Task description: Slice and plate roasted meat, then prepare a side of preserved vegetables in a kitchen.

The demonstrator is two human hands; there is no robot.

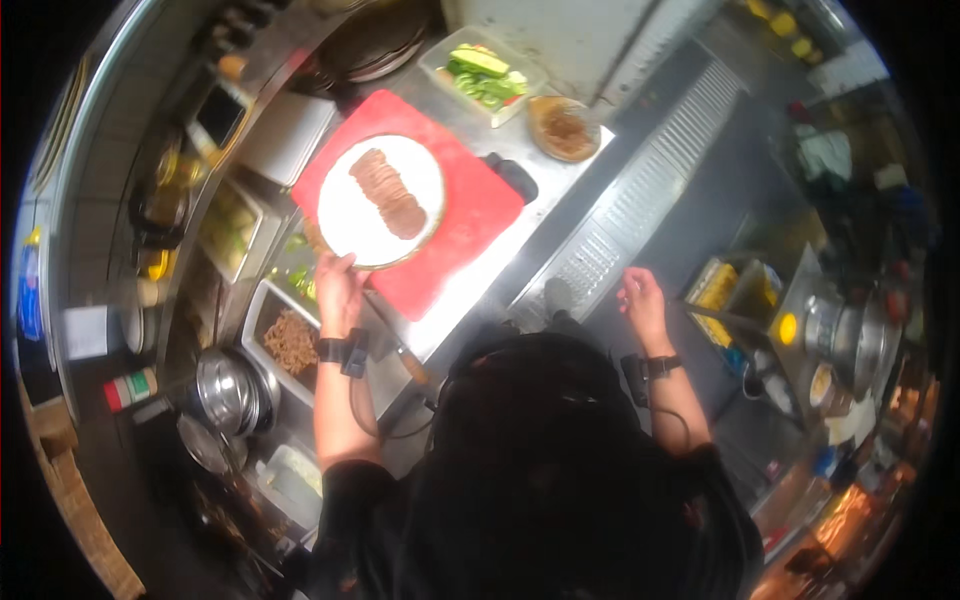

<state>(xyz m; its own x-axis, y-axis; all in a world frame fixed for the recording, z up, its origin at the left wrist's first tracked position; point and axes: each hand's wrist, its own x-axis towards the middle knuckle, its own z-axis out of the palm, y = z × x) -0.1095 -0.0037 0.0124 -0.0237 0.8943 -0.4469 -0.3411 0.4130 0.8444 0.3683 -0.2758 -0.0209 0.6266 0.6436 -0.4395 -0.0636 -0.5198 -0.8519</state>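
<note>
My left hand (339,292) grips the near-left rim of a white round plate (341,199), thumb on top. A row of overlapping brown meat slices (386,193) runs across the plate. Beneath it is a red cutting board (457,202) on a steel counter (450,322); I cannot tell whether the plate rests on the board or is slightly raised. My right hand (643,300) hangs away from the counter, over the floor, with loosely bent fingers and nothing visible in it. Beside my left wrist lies a knife with a wooden handle (412,365).
A clear tub of cut green vegetables (480,75) and a bowl of brown food (564,131) stand behind the board. To the left are a container of shredded brown food (291,341) and stacked metal bowls (225,390). A metal floor grate (622,217) runs alongside the counter.
</note>
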